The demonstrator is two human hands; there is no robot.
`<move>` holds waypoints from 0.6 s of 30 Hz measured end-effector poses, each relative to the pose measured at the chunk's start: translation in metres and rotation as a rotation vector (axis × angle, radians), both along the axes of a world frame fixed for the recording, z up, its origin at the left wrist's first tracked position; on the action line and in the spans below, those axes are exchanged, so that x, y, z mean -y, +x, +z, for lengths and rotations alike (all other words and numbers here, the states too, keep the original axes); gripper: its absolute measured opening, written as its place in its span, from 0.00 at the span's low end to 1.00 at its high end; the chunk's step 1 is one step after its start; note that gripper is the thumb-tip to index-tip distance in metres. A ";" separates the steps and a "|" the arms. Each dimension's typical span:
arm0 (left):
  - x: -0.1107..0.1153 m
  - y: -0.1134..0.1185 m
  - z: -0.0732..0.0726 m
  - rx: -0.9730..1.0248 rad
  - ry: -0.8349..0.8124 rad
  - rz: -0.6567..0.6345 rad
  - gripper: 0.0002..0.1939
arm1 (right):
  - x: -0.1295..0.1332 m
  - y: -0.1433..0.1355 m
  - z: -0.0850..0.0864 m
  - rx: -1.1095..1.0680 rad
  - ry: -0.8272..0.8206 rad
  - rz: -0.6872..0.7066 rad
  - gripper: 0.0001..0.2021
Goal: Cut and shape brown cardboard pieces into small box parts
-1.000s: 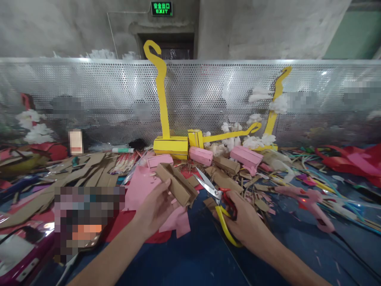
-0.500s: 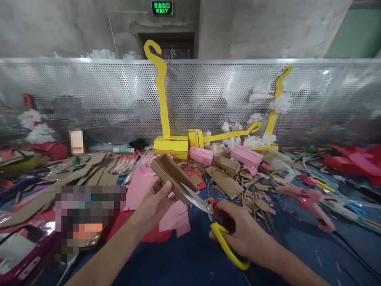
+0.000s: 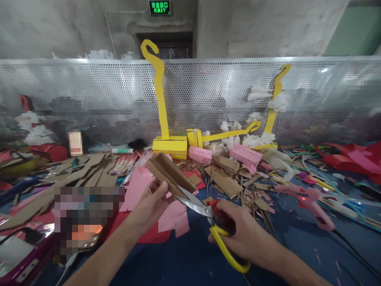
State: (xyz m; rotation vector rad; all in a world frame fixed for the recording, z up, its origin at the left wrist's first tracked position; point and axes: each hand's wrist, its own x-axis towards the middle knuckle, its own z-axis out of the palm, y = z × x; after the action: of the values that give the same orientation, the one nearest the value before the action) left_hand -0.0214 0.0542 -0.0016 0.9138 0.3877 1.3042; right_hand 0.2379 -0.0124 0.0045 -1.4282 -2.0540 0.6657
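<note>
My left hand grips a folded brown cardboard box piece, a narrow trough with its hollow side showing, tilted down to the right. In my right hand is a pair of scissors with one yellow and one red handle. Its blades are parted and lie against the cardboard's near lower edge, just right of my left fingers. Whether the edge sits between the blades I cannot tell. Pink paper and red paper lie on the blue table beneath my left hand.
A yellow hooked figure stands behind the cardboard, near pink boxes. To the right rests a pink glue gun with a lit red light and a cord. Cardboard strips cover the left. A perforated metal panel closes off the back.
The cardboard has tipped slightly so more of its inside shows. The scissors' blades have shifted a little left and down along its edge. The whole view has moved slightly.
</note>
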 end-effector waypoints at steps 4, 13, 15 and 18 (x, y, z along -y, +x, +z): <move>0.002 0.001 0.002 -0.009 0.007 0.001 0.06 | -0.001 0.000 -0.001 0.010 0.015 -0.002 0.19; 0.004 0.000 0.003 -0.030 0.014 0.011 0.08 | -0.005 0.004 -0.009 0.059 0.065 -0.019 0.21; 0.003 0.001 0.002 -0.026 0.023 0.008 0.08 | -0.006 0.005 -0.010 0.048 0.063 -0.022 0.21; 0.003 0.001 0.002 -0.028 0.038 0.001 0.07 | -0.007 0.005 -0.011 0.028 0.046 -0.027 0.22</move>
State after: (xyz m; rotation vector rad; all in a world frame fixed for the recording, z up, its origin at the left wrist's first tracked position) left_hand -0.0206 0.0513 0.0006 0.9649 0.3861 1.3050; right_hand 0.2432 -0.0051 -0.0063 -1.4444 -2.0541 0.5868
